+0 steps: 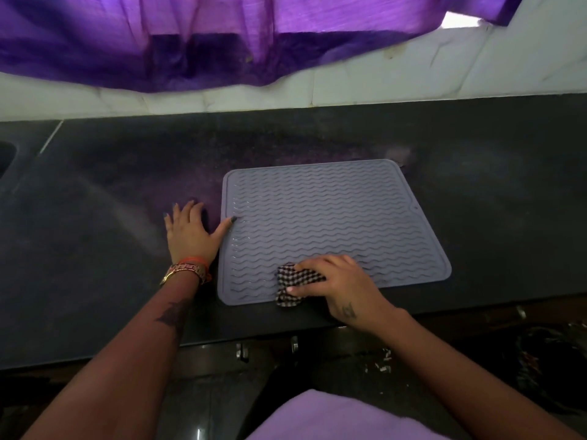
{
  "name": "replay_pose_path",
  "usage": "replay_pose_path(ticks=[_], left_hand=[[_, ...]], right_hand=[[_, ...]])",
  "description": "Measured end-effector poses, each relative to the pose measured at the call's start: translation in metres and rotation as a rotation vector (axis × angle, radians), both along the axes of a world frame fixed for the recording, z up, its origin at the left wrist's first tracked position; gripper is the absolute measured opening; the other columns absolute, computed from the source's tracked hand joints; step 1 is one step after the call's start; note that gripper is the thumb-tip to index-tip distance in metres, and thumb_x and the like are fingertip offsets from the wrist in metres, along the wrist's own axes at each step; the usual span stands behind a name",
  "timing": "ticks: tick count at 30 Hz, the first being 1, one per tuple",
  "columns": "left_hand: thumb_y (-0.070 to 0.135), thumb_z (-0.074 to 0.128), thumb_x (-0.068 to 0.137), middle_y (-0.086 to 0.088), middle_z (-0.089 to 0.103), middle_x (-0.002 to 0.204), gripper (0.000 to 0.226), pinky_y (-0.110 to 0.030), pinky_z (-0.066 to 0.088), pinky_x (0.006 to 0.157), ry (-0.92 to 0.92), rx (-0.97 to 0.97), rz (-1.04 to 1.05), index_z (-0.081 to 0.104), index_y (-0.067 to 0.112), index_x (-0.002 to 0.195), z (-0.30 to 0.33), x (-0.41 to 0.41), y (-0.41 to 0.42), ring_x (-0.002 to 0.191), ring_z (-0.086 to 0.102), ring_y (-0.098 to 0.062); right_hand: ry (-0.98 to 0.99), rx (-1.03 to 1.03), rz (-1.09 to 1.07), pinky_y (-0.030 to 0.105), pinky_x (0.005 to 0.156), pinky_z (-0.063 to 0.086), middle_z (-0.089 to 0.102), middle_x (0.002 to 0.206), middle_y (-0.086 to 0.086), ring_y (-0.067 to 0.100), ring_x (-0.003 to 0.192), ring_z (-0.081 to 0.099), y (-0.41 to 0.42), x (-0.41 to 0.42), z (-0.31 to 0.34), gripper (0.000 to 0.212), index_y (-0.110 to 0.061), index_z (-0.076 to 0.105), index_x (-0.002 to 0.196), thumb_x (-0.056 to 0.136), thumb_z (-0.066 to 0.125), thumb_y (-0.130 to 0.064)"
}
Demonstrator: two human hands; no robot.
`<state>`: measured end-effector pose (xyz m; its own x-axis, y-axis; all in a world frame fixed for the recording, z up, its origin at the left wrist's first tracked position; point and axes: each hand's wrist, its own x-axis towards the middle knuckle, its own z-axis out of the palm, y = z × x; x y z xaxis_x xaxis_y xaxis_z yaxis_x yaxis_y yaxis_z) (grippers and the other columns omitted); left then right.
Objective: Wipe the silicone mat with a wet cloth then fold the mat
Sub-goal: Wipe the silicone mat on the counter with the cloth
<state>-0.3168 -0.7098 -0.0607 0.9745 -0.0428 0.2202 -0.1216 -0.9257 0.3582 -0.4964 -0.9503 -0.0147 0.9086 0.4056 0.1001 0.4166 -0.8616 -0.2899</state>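
The mat (333,223) lay flat on the counter (95,192). Our right hand (343,281) gripped the cloth (295,282) at its near edge. Our flat left hand (190,230) held the left edge by thumb only, so the mat might slide.

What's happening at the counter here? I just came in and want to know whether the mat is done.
A person is wiping the grey silicone mat, which lies flat on the dark countertop. The right hand grips a checked cloth at the mat's near edge. The left hand lies flat on the counter beside the mat, its thumb pressing on the mat's left edge. The mat is unfolded, so folding has not begun.
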Motion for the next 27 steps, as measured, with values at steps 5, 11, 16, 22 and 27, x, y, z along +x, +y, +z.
replay_pose_path(ticks=[5,11,16,22,27], left_hand=[[0.069,0.049,0.078,-0.013,0.042,0.144,0.080,-0.049,0.010,0.117,0.008,-0.006,0.009,0.050,0.007,0.128,0.000,-0.001,0.001,0.140,0.023,-0.035],[0.069,0.048,0.078,-0.013,0.041,0.144,0.080,-0.048,0.009,0.117,0.010,0.002,0.007,0.049,0.007,0.128,0.001,-0.001,0.001,0.140,0.022,-0.035],[0.068,0.049,0.078,-0.014,0.042,0.143,0.079,-0.049,0.011,0.117,0.008,0.011,0.013,0.050,0.007,0.128,0.001,-0.002,0.002,0.139,0.024,-0.035],[0.068,0.048,0.078,-0.014,0.042,0.144,0.079,-0.049,0.010,0.117,0.018,0.015,0.016,0.050,0.007,0.129,0.000,-0.001,0.001,0.140,0.023,-0.035],[0.068,0.048,0.078,-0.014,0.041,0.144,0.080,-0.049,0.011,0.117,0.023,0.019,0.018,0.049,0.006,0.129,0.003,-0.002,-0.001,0.140,0.022,-0.035]], right_hand=[[-0.046,-0.007,-0.090,0.040,0.085,0.043,0.062,0.125,-0.002,0.024,0.110,0.059,-0.022,-0.010,0.002,0.060,-0.039,0.067,0.107,0.064,0.073,0.002],[-0.016,0.010,-0.167,0.037,0.086,0.037,0.062,0.123,-0.002,0.025,0.110,0.058,-0.039,-0.017,0.007,0.055,-0.037,0.071,0.102,0.066,0.071,0.005],[0.101,0.045,-0.243,0.029,0.089,0.027,0.058,0.127,-0.010,0.019,0.117,0.052,-0.063,-0.019,0.012,0.044,-0.036,0.072,0.100,0.075,0.066,0.000],[0.039,0.046,-0.379,0.033,0.091,0.029,0.062,0.124,-0.003,0.024,0.115,0.054,-0.082,-0.026,0.018,0.046,-0.031,0.072,0.102,0.073,0.065,0.005],[-0.198,0.036,-0.255,0.046,0.083,0.046,0.064,0.121,0.004,0.028,0.105,0.061,-0.025,-0.023,0.011,0.059,-0.033,0.067,0.112,0.066,0.072,0.005]])
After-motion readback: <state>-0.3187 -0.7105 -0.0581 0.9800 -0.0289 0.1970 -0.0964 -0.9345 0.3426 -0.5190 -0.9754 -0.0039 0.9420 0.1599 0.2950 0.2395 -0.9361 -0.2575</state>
